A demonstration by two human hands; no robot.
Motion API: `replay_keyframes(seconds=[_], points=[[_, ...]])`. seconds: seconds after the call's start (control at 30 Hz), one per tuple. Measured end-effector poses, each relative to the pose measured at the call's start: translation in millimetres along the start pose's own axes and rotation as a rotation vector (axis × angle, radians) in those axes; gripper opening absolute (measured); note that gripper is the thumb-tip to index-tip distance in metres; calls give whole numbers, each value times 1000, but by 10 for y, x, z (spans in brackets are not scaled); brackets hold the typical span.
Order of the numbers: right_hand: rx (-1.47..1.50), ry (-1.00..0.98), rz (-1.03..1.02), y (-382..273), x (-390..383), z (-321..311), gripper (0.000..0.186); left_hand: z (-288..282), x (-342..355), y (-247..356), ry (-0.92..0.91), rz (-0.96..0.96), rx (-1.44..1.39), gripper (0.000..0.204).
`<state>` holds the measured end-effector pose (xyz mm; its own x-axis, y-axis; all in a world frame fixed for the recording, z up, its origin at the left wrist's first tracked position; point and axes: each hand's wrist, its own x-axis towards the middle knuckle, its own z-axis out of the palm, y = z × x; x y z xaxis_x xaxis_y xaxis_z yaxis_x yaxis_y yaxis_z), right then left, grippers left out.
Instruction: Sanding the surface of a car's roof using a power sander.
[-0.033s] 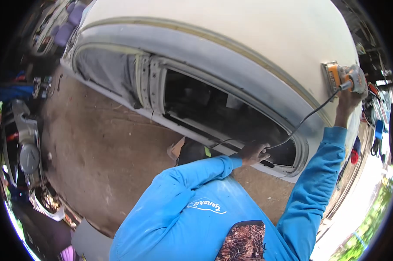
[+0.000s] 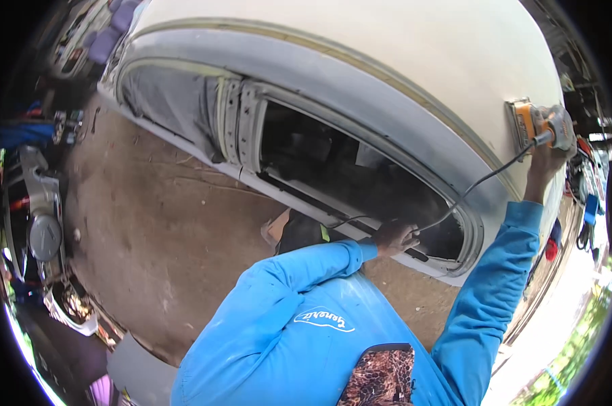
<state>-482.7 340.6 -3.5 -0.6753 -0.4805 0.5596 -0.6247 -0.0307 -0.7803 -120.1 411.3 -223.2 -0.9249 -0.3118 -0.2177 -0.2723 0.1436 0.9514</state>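
Observation:
My right hand (image 2: pixel 551 157) grips an orange and grey electric sander (image 2: pixel 556 126), its flat pad against the pale roof (image 2: pixel 414 47) of a vehicle at the far right. From the sander a dark power cord (image 2: pixel 482 181) runs down to my left hand (image 2: pixel 395 239), whose fingers are closed around it. That hand is beside the lower edge of the glassless window opening (image 2: pixel 360 179). More cord trails from it to the left along the sill. Grey, sanded-looking metal surrounds the window, and a raised gutter strip (image 2: pixel 333 56) separates this side from the roof.
Grey sheeting (image 2: pixel 174 101) covers another window, past a door pillar (image 2: pixel 239 122). Brown bare floor (image 2: pixel 143 230) lies beside the vehicle. At the left stand silver vehicle parts (image 2: pixel 45 237); a grey panel (image 2: pixel 140 369) lies at the lower left. Cluttered items (image 2: pixel 583 172) line the right edge.
The vehicle appears slightly farther right in the picture. My right hand and the sander are a little lower and to the right; my left hand keeps the cord.

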Motion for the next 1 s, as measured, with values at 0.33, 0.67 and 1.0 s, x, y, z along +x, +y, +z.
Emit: replay_keyframes(seconds=[0.33,0.67,1.0], points=[[-62,-16,41,286,-27,-653,40,-1438,-1978,-1056,675,-376,358,24],[-73,163,-167,164,-356,-664,48,-3131,-1859,220,1154,58,428,7],[-37,115,-94,309,-60,-536,49,-2834,-2773,671,891,-320,-72,2]])
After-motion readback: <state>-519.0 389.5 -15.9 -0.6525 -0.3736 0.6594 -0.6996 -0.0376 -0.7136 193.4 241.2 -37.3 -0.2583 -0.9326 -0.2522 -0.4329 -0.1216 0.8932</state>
